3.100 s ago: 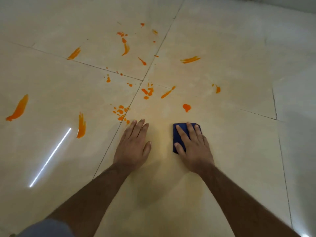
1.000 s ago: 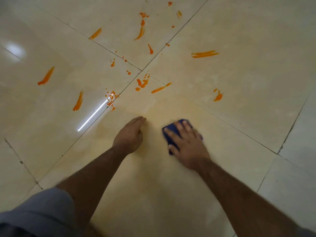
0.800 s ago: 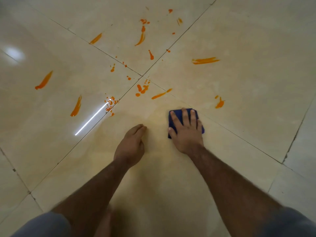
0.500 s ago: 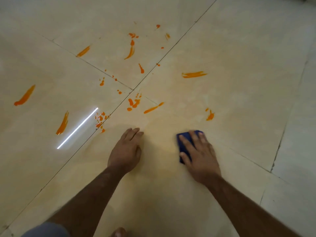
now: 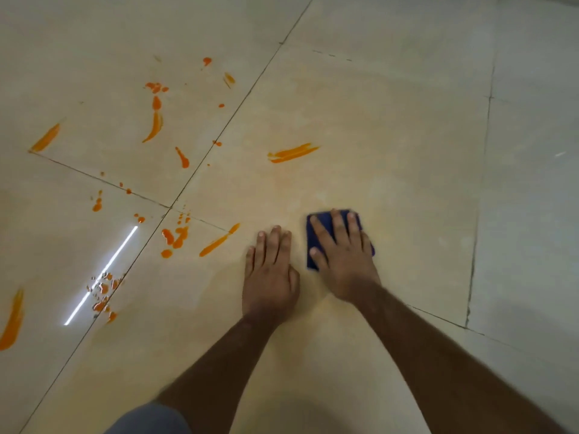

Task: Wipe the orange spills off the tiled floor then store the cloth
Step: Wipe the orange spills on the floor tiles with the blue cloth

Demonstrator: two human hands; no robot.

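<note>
A folded blue cloth (image 5: 319,221) lies flat on the cream tiled floor (image 5: 391,126). My right hand (image 5: 343,258) presses down on it with fingers spread, covering most of it. My left hand (image 5: 271,274) rests palm down on the bare tile just left of the cloth, holding nothing. Orange spills dot the floor to the left and ahead: a long streak (image 5: 293,152) ahead of the cloth, a streak (image 5: 219,240) and blobs (image 5: 175,238) left of my left hand, a curved smear (image 5: 154,120) farther off.
More orange marks lie at the far left (image 5: 46,138) and lower left (image 5: 12,321), with small drops (image 5: 103,296) by a bright light reflection (image 5: 101,275). Dark grout lines cross the floor. A faint orange haze tints the tile around my hands.
The small orange mark to the right of the streaks is gone; my right hand and the cloth slid over that spot. My left hand shifted closer to the cloth. The view swung right.
</note>
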